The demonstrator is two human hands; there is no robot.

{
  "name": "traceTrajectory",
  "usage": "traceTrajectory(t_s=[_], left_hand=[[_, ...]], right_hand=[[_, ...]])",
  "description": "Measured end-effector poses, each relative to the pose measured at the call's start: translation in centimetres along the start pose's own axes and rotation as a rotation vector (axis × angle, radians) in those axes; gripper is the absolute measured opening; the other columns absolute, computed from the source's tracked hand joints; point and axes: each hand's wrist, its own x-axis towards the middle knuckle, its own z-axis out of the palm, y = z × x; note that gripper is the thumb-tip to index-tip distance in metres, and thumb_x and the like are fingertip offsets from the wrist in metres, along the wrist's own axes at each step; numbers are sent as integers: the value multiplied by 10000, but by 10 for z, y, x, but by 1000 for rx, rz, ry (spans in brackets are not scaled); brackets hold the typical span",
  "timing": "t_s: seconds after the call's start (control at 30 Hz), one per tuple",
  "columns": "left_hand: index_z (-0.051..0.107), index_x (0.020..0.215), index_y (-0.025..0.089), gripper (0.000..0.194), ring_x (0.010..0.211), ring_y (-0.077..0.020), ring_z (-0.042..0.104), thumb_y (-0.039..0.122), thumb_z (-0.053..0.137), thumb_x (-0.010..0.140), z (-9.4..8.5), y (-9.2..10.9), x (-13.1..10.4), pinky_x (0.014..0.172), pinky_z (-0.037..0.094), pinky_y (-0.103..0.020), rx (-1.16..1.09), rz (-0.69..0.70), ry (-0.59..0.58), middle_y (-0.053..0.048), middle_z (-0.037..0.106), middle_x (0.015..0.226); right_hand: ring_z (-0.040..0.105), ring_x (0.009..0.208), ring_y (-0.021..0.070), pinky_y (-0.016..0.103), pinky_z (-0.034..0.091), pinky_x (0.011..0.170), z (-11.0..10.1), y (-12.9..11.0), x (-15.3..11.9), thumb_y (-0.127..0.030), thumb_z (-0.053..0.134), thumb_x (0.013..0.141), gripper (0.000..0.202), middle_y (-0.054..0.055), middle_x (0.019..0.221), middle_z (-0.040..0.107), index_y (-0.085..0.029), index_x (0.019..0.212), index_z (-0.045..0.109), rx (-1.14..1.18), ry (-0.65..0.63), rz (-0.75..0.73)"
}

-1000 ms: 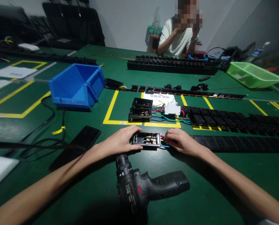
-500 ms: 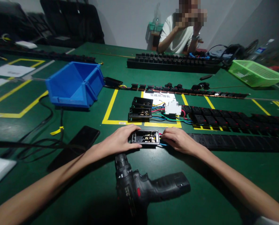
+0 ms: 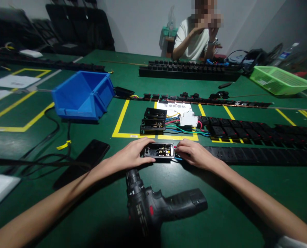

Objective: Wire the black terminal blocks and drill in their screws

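Observation:
My left hand [image 3: 136, 153] grips the left end of a small black terminal box [image 3: 159, 151], thumb on the near side and fingers on the far side. Brass terminals show inside its open top. At the box's right end my right hand [image 3: 191, 153] is closed, fingertips pinching the wires [image 3: 178, 158]; red and blue ones show, the rest are covered by the fingers. Right of that hand runs a long black socket strip [image 3: 256, 155]. Below the box a black cordless drill [image 3: 153, 203] lies on its side. Two similar wired boxes [image 3: 153, 125] sit just beyond.
A white circuit breaker [image 3: 189, 119] sits among wires by more socket strips [image 3: 236, 127]. A blue bin [image 3: 78, 100] and a black phone [image 3: 82, 163] are at left, with loose cables. A green basket [image 3: 282, 81] stands far right. Across the table sits a person [image 3: 194, 38].
The view has shifted very slightly. Both hands keep the same hold on the terminal box and the wires, and nothing else has visibly moved.

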Motion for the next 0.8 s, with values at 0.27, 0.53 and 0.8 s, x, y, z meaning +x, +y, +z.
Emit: traceTrajectory(t_s=[0.27,0.53,0.8], left_hand=[[490,1305,195,581,1199,-269,561,485,668,834,-1,1,1,1024,459,-413,0,-12,-21,-109,573,1321],[513,1223,198,575,1104,-291,598,557,666,801,-5,7,-4,926,501,-417,18,-78,-26,-111,608,1223],[519,1246,201,578,1127,-289,592,538,671,802,-6,9,-4,953,496,-426,6,-76,-35,-111,603,1246]], right_hand=[[595,966,230,358,500,838,1,-7,-3,-266,448,965,259,133,1100,626,-143,1044,662,-87,22,61],[627,860,175,288,475,769,-3,-3,-3,-292,449,986,248,76,934,683,-163,990,660,80,29,189],[626,823,171,284,461,727,-2,-1,0,-274,549,927,168,56,929,688,-174,937,683,122,102,290]])
